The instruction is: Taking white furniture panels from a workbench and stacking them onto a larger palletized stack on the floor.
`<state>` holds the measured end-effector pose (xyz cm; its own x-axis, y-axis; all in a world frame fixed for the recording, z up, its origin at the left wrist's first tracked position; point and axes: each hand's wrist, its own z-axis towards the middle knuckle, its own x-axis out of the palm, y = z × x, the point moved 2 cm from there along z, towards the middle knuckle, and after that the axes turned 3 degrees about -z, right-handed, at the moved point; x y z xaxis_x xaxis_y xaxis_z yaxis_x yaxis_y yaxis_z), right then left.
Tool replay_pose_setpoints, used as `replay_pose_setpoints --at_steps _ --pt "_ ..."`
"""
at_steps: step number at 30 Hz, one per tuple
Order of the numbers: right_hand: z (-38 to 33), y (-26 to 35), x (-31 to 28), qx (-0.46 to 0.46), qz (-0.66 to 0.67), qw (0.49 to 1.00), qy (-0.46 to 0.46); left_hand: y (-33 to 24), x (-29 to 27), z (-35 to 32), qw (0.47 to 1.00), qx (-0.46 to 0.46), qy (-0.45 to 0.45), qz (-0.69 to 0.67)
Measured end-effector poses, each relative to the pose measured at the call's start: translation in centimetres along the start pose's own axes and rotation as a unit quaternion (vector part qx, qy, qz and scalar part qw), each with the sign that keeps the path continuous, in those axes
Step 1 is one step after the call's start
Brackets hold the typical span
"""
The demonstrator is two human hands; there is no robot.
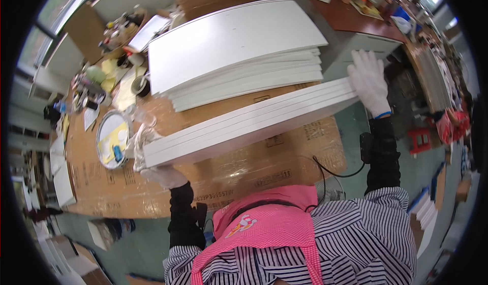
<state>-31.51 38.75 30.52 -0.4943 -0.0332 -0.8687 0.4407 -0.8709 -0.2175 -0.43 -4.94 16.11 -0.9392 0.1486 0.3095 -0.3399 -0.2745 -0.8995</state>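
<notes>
A stack of several white boards (254, 117) stands on edge across the cardboard-covered table in front of me, its long layered edges facing up. My left hand (166, 176), in a white glove, is closed under the stack's left end; its fingers are partly hidden by the boards. Also gloved in white, my right hand (370, 82) presses around the right end, fingers lying over the corner. Beside the left end is a crumpled white cloth (140, 141). Beyond, a taller pile of white panels (236, 43) lies flat.
The table's cardboard covering (101, 193) shows around the boards. To the left sit a round tub (104, 125) with a blue item in it, a dark cup (141, 86) and cluttered bottles. A red stool (420, 140) stands on the floor at right. A black cable (338, 175) hangs near my right arm.
</notes>
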Motion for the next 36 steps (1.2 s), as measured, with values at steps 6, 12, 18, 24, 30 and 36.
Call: replay_pose_setpoints --at_steps 6,12,18,24,30,36 --pt "0.9 19.9 -4.8 -0.299 0.091 0.950 0.011 3.5 -3.9 -1.0 0.966 0.037 -0.077 0.243" --pt "-0.5 40.4 -9.6 -0.359 0.371 0.856 0.034 -1.2 0.9 -1.7 0.931 -0.225 -0.009 -0.286" --pt "-0.3 46.9 -10.2 -0.331 0.429 0.840 0.017 1.5 0.2 -0.8 0.871 -0.242 0.165 -0.394" --pt "0.3 36.5 -8.0 -0.279 0.390 0.874 0.076 5.3 -4.1 2.4 0.906 -0.365 0.094 -0.193" --pt "0.9 16.4 -3.8 -0.322 0.068 0.938 -0.114 9.6 -6.1 0.6 0.982 -0.162 0.087 -0.044" --pt "-0.5 -3.2 2.7 0.084 0.172 0.981 0.031 6.0 -1.9 0.3 0.971 -0.167 0.103 -0.135"
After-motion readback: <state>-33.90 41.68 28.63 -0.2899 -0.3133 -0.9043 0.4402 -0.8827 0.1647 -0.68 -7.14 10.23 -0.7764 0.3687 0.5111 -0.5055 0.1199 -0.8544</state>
